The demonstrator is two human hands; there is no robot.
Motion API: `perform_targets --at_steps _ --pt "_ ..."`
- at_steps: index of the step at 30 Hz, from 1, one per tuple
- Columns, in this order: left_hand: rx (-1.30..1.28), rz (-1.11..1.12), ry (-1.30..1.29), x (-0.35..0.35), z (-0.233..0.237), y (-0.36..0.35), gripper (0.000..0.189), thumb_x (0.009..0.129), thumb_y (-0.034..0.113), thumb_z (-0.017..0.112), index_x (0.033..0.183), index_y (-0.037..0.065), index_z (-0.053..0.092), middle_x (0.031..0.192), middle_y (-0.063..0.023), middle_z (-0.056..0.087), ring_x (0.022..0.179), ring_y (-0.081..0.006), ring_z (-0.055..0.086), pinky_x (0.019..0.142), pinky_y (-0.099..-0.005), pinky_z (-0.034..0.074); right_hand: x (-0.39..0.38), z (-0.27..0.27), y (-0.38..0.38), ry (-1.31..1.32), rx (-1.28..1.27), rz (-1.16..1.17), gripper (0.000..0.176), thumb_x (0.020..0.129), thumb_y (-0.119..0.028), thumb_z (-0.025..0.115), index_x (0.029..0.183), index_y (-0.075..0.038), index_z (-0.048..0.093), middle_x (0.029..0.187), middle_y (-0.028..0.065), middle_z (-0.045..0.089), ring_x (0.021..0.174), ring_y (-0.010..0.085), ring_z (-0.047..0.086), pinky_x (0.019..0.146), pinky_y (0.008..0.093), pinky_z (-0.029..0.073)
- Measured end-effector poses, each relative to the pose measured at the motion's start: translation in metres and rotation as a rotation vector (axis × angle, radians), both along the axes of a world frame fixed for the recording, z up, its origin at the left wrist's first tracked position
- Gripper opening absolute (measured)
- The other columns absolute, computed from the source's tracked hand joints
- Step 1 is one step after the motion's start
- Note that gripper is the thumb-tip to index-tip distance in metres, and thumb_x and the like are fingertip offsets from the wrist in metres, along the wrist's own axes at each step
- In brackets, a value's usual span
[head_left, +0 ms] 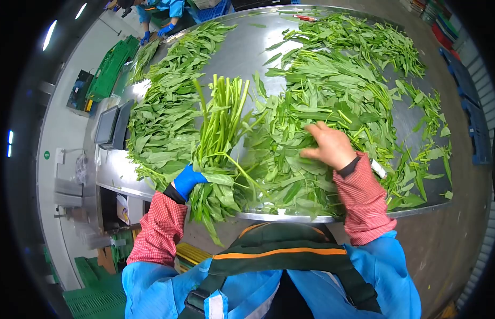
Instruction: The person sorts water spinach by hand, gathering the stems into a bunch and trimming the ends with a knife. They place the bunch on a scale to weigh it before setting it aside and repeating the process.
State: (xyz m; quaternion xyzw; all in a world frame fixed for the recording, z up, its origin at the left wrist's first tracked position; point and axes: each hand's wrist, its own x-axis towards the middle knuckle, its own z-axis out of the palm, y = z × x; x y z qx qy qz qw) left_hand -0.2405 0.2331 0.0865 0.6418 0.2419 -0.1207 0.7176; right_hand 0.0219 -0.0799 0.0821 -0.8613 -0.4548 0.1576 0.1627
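My left hand [188, 182], in a blue glove, is closed around a bunch of water spinach [221, 127] near its leafy end. The cut stems point away from me and the leaves hang over the table's near edge. My right hand [332, 144], bare, hovers over or touches the loose pile of water spinach [332, 80] on the right. Its thumb and fingers are apart, with nothing visible between them. A white object [378, 168], partly hidden, lies beside my right wrist.
A long heap of greens [170, 101] covers the left of the metal table [242, 48]. A scale-like display [113, 125] stands at the left edge. A red tool [305, 18] lies at the far side. Another person's gloved hands [165, 30] work at the far left, near green crates [106, 69].
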Motion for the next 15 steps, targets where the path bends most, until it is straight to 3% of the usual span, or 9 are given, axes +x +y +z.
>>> perform_targets --at_steps 2,5,6,8,10,11,12,14,15 --pt "-0.01 -0.071 -0.03 0.003 0.008 -0.004 0.046 0.078 0.005 0.063 0.122 -0.002 0.052 0.111 -0.0123 0.063 0.101 -0.0209 0.062 0.09 -0.0343 0.048 -0.004 0.013 0.018 0.358 0.345 -0.135 0.085 0.07 -0.054 0.071 0.128 0.002 0.044 0.11 0.0234 0.059 0.097 0.0362 0.06 0.084 0.0407 0.048" --pt "-0.088 -0.145 0.033 0.004 -0.005 -0.004 0.051 0.076 0.004 0.066 0.124 0.0 0.052 0.114 -0.0111 0.063 0.102 -0.0206 0.061 0.091 -0.0338 0.047 -0.028 0.038 0.046 0.191 0.55 -0.041 0.091 0.067 -0.056 0.072 0.131 0.002 0.041 0.11 0.0239 0.058 0.095 0.0341 0.061 0.08 0.0398 0.049" --pt "-0.128 -0.169 0.043 0.005 -0.01 -0.005 0.051 0.076 0.004 0.066 0.125 0.0 0.052 0.115 -0.0111 0.062 0.102 -0.0205 0.061 0.091 -0.0339 0.047 -0.037 0.032 0.061 0.112 0.658 -0.022 0.08 0.073 -0.042 0.073 0.135 -0.004 0.038 0.089 0.013 0.063 0.063 0.0208 0.061 0.059 0.032 0.049" --pt "-0.106 -0.216 0.071 0.004 -0.015 -0.008 0.052 0.076 0.005 0.067 0.125 0.002 0.052 0.115 -0.0102 0.062 0.102 -0.0193 0.061 0.091 -0.0339 0.047 -0.038 0.023 0.083 0.168 0.287 0.096 0.058 0.08 -0.034 0.069 0.124 -0.002 0.049 0.074 0.0083 0.062 0.058 0.0166 0.058 0.055 0.032 0.047" --pt "-0.104 -0.216 0.053 -0.001 -0.021 -0.005 0.053 0.075 0.005 0.067 0.126 0.001 0.051 0.115 -0.0106 0.062 0.102 -0.0198 0.061 0.091 -0.0341 0.047 -0.024 0.004 0.091 0.527 0.776 0.094 0.031 0.087 -0.025 0.061 0.103 0.001 0.059 0.064 0.0068 0.06 0.056 0.0197 0.057 0.054 0.0327 0.048" --pt "-0.119 -0.206 0.04 -0.004 -0.018 -0.003 0.051 0.075 0.005 0.068 0.124 0.001 0.052 0.112 -0.0112 0.063 0.1 -0.0206 0.062 0.09 -0.0347 0.049 -0.017 0.011 0.083 0.947 0.885 -0.161 0.02 0.09 -0.019 0.056 0.094 -0.001 0.063 0.06 -0.0024 0.053 0.049 0.0096 0.047 0.045 0.0243 0.041" --pt "-0.135 -0.191 0.029 -0.009 -0.011 -0.003 0.048 0.076 0.004 0.068 0.121 0.0 0.052 0.11 -0.0118 0.063 0.099 -0.0215 0.062 0.088 -0.0352 0.05 0.002 0.024 0.063 1.206 0.914 -0.229 0.016 0.09 -0.017 0.055 0.096 -0.004 0.063 0.058 -0.0083 0.045 0.045 0.0028 0.037 0.04 0.019 0.033" --pt "-0.288 -0.09 0.07 -0.014 -0.001 -0.004 0.047 0.075 0.006 0.068 0.119 0.001 0.053 0.107 -0.0134 0.063 0.094 -0.0243 0.064 0.085 -0.0362 0.052 0.028 0.01 0.041 1.327 1.135 -0.238 0.016 0.091 -0.017 0.054 0.098 -0.007 0.064 0.056 -0.0085 0.043 0.043 0.0018 0.032 0.038 0.0176 0.028" --pt "-0.229 -0.09 0.076 -0.015 0.008 -0.007 0.046 0.076 0.008 0.068 0.119 0.001 0.053 0.107 -0.0142 0.063 0.094 -0.0245 0.064 0.084 -0.0366 0.052 0.03 0.002 0.033 1.293 1.002 -0.214 0.019 0.091 -0.02 0.056 0.1 -0.006 0.063 0.058 -0.0073 0.046 0.046 0.0022 0.036 0.04 0.0178 0.032"
